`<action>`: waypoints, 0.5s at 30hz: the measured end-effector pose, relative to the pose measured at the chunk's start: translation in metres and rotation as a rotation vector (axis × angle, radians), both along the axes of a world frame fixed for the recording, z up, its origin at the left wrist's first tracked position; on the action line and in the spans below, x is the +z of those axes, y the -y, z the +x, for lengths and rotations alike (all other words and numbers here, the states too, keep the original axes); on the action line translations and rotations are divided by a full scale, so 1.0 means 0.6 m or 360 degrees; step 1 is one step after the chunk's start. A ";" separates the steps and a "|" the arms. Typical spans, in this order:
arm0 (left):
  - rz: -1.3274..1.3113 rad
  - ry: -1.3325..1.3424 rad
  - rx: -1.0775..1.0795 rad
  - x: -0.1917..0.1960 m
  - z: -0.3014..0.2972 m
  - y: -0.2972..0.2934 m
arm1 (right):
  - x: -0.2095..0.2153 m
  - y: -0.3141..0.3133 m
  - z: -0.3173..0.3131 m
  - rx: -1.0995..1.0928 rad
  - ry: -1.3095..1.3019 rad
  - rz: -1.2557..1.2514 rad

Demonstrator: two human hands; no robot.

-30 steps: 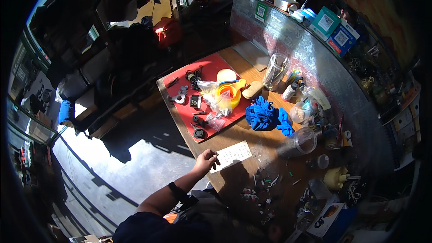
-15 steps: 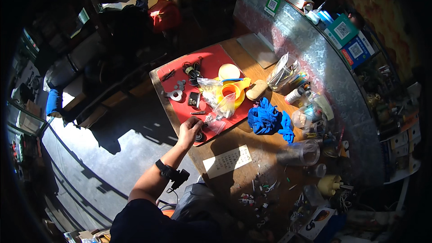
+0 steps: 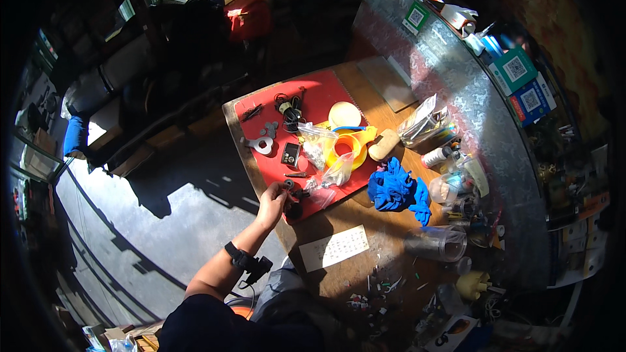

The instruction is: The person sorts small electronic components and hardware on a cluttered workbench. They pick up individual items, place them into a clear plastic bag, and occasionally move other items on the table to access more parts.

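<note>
Counter (image 3: 349, 215) is carrying the red mat (image 3: 319, 88); left hand (image 3: 274, 199) is sitting over its near corner, fingers curled, can't tell if gripping. Black part (image 3: 300, 193) is lying just right of the fingertips, long axis unclear.

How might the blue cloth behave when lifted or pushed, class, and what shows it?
The blue cloth probably flops when lifted, since it lies in soft, crumpled folds. Pushed, it likely bunches rather than rolls, given its irregular heap and trailing end.

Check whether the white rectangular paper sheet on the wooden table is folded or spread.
Spread: the sheet lies flat, its marked face and four corners showing.
</note>
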State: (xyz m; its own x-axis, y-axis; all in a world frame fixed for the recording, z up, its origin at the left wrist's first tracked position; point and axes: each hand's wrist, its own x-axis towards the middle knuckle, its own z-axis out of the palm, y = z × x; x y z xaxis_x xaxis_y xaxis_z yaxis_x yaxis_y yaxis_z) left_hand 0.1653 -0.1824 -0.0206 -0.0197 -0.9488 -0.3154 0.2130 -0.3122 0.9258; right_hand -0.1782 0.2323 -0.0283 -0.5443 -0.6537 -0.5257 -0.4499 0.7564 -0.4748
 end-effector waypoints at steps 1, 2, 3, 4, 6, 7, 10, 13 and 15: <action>-0.0010 -0.0109 -0.0020 0.008 -0.003 0.006 | 0.000 0.001 0.000 0.0002 -0.0005 0.0011; 0.0034 -0.0243 -0.0007 0.016 -0.008 0.014 | 0.002 0.001 0.000 0.0004 -0.0006 0.0023; 0.0088 -0.0396 0.0006 0.025 -0.013 0.024 | 0.002 0.001 0.000 0.0004 -0.0011 0.0031; 0.0143 -0.0549 0.0020 0.034 -0.018 0.034 | 0.003 0.000 -0.001 0.0004 -0.0010 0.0042; 0.0149 -0.0550 -0.0140 0.054 -0.026 0.059 | 0.005 -0.001 -0.001 -0.0002 -0.0018 0.0062; 0.0117 -0.0491 -0.0226 0.064 -0.033 0.072 | 0.007 -0.002 0.000 -0.0001 -0.0019 0.0070; -0.0144 -0.0140 -0.0412 0.093 -0.058 0.097 | 0.010 -0.006 0.000 -0.0012 -0.0026 0.0094; -0.0697 0.0428 -0.0664 0.117 -0.078 0.114 | 0.013 -0.012 0.003 -0.0043 -0.0034 0.0105; -0.0976 0.0973 -0.0728 0.129 -0.087 0.123 | 0.013 -0.018 0.005 -0.0057 -0.0034 0.0111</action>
State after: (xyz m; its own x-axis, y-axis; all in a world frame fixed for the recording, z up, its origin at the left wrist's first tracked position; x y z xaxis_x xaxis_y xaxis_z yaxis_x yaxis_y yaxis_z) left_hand 0.1133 -0.2564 0.0567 -0.4236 -0.8931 0.1516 -0.3794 0.3269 0.8656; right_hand -0.1751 0.2433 -0.0206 -0.5785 -0.5957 -0.5572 -0.4312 0.8032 -0.4111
